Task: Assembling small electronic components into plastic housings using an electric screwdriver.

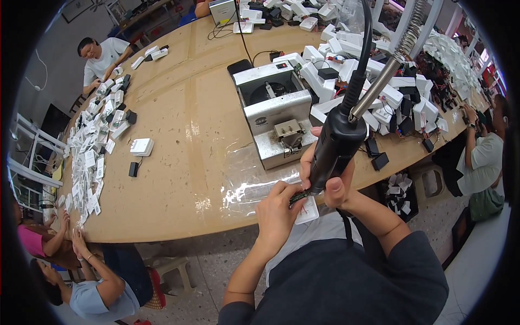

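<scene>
My right hand is wrapped round a black electric screwdriver, which hangs from a coiled spring and points down. Just left of its tip, my left hand pinches a small green circuit board near the table's front edge. The screwdriver's lower end meets the board or stops right beside it; my fingers hide the exact contact. Below the board is a shallow white plastic housing with a thin red wire in it. Whether my left fingers also hold this housing is hard to see.
A grey metal screw feeder stands just beyond my hands. White housings and black adapters pile up to its right. A black phone lies behind it. More white parts line the table's left side. Several people sit around the table.
</scene>
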A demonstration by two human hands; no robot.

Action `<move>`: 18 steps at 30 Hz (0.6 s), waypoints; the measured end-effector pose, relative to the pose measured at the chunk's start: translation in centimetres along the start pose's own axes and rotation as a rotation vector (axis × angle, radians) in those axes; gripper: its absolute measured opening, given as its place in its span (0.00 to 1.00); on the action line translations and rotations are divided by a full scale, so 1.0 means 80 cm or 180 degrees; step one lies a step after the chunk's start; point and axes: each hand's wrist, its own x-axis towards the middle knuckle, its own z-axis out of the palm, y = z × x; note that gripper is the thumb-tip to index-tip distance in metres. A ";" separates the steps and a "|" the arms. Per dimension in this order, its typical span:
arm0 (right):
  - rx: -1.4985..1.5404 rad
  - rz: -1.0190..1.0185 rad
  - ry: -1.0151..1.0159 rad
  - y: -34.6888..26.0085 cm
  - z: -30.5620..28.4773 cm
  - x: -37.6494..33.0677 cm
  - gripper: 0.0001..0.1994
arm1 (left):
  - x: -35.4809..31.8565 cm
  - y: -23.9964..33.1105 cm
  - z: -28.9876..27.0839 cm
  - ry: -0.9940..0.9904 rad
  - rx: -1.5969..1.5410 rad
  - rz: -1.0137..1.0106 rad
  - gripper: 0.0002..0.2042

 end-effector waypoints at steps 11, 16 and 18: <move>0.0074 -0.0100 0.0006 0.012 0.001 -0.011 0.48 | -0.001 0.000 0.001 -0.0040 0.0007 -0.0089 0.11; 0.0157 -0.0130 -0.0181 0.020 -0.006 -0.026 0.47 | -0.001 0.001 0.000 -0.0159 -0.0001 -0.0142 0.11; 0.0216 -0.0109 -0.0301 0.023 -0.005 -0.030 0.47 | -0.002 -0.001 0.002 -0.0181 -0.0003 -0.0170 0.12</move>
